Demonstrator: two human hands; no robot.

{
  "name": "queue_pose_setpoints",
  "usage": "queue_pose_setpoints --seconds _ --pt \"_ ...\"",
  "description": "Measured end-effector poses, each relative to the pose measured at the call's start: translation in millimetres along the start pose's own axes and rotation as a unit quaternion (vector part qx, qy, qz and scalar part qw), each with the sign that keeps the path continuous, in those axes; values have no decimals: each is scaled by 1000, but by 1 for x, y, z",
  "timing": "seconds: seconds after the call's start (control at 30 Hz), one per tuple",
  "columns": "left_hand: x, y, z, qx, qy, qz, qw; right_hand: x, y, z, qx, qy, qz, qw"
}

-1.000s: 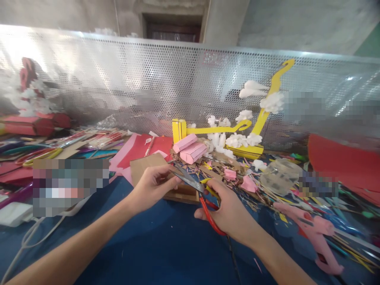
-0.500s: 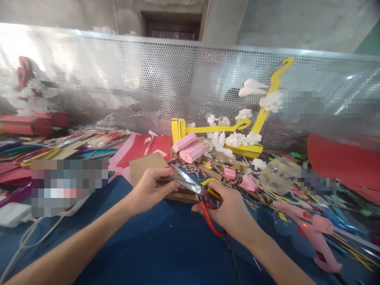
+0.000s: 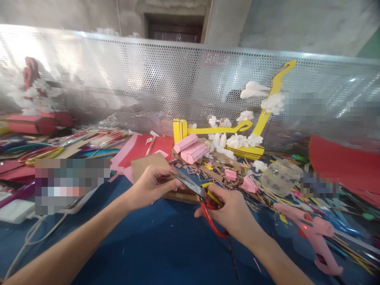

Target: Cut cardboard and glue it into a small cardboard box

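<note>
My right hand [image 3: 230, 206] grips a pair of scissors [image 3: 190, 184] by its red and yellow handles. The blades point left and up, lying almost together at my left hand's fingertips. My left hand [image 3: 154, 182] is closed in a pinch beside the blades; what sits between its fingers is too small and blurred to make out. Just behind the left hand lies a brown cardboard piece [image 3: 145, 163]. Under and beyond the blades, a brown cardboard strip or box edge [image 3: 184, 196] partly shows. Pink folded boxes [image 3: 192, 152] stand a little farther back.
Cardboard and paper scraps [image 3: 213, 172] litter the blue table [image 3: 154, 245]. Yellow shapes with white tufts [image 3: 246, 150] lean against the perforated metal panel [image 3: 118, 79]. A pink glue gun [image 3: 317, 233] lies at right, with a clear plastic container [image 3: 280, 177] behind it. White cables [image 3: 35, 237] run at left.
The scissor blades have closed from a wider gap. Both hands stay in nearly the same place, while the whole view has shifted slightly.
</note>
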State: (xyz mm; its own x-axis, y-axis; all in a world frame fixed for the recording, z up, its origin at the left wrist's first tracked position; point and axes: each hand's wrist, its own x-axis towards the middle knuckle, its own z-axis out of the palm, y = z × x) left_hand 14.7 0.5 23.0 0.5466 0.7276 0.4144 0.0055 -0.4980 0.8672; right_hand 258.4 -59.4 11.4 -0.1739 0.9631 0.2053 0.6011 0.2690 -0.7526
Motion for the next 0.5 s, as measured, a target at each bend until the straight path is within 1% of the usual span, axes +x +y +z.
queue_pose_setpoints --seconds 0.1,0.2,0.43,0.5 --pt "0 -1 1 8 -8 0 1000 1 5 1 -66 17 -30 997" --pt "1 -2 1 26 -11 3 1000 2 9 2 -110 13 -32 993" --pt "0 -4 0 35 -14 -1 999 0 6 1 -129 7 -26 991" --pt "-1 -4 1 37 -24 -9 999 -2 3 1 -137 7 -28 990"
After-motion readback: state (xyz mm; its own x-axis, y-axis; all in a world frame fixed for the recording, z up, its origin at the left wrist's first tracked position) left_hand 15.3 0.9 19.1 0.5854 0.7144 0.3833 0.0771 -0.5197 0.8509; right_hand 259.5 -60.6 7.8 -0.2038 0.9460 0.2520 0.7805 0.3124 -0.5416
